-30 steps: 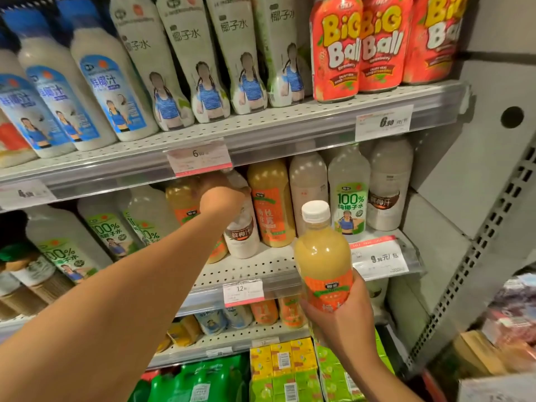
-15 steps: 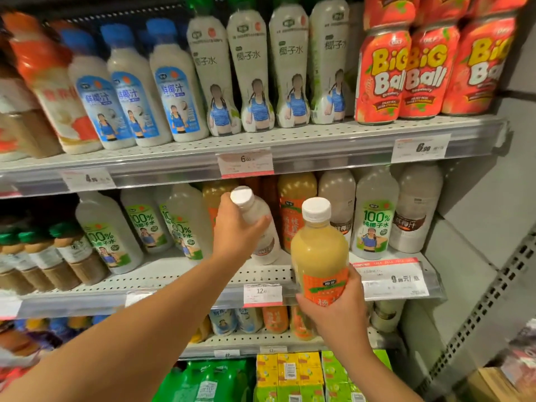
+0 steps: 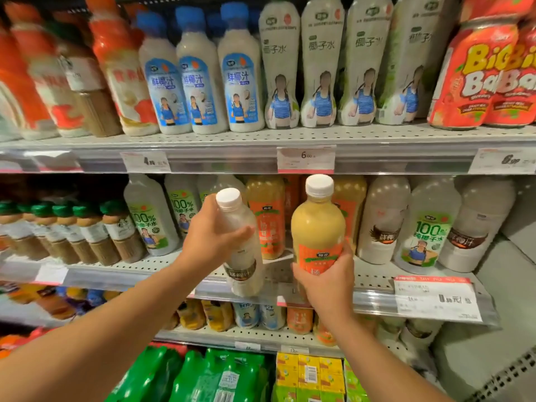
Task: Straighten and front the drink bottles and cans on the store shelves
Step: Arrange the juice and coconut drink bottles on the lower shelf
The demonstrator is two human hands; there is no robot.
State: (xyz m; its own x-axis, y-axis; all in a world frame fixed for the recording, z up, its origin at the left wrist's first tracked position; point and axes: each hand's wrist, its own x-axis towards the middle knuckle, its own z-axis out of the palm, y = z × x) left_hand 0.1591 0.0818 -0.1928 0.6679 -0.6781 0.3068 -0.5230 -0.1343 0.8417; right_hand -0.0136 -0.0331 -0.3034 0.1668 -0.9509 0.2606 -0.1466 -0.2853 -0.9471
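Centrally in the frame, the left hand (image 3: 213, 227) grips a milky white bottle (image 3: 242, 245) with a white cap, holding it tilted in front of the middle shelf (image 3: 374, 282). Just to its right, the right hand (image 3: 326, 281) clasps the lower part of a yellow juice bottle (image 3: 317, 227) with an orange label, upright and likewise off the shelf. Behind them stand orange-labelled juice bottles (image 3: 266, 219), and at right coconut drink bottles (image 3: 420, 224).

Grey perforated store shelving (image 3: 261, 137)
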